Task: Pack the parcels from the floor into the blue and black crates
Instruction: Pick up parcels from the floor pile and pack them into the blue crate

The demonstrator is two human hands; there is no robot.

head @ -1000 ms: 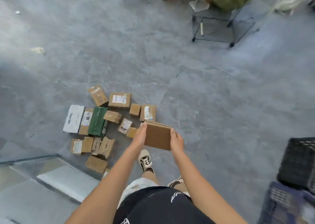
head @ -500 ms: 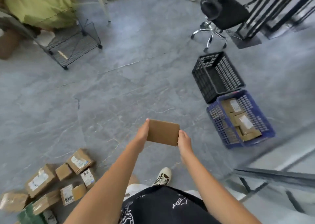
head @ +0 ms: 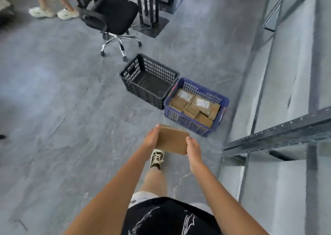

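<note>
Carrying 1 flat brown parcel (head: 172,141), gripped at its 2 short ends: left hand (head: 152,139) and right hand (head: 193,148) each curled on an edge, held above the grey floor (head: 62,127), near the blue crate (head: 222,98). Blue crate is already packed with parcels; black crate (head: 130,71), touching it, looks empty. Step: transport. Next I'd reach forward and lower it into a crate, probably black. Around: office chair (head: 114,16), metal shelving (head: 279,132) on the right, another person's feet (head: 53,13) far left.
</note>
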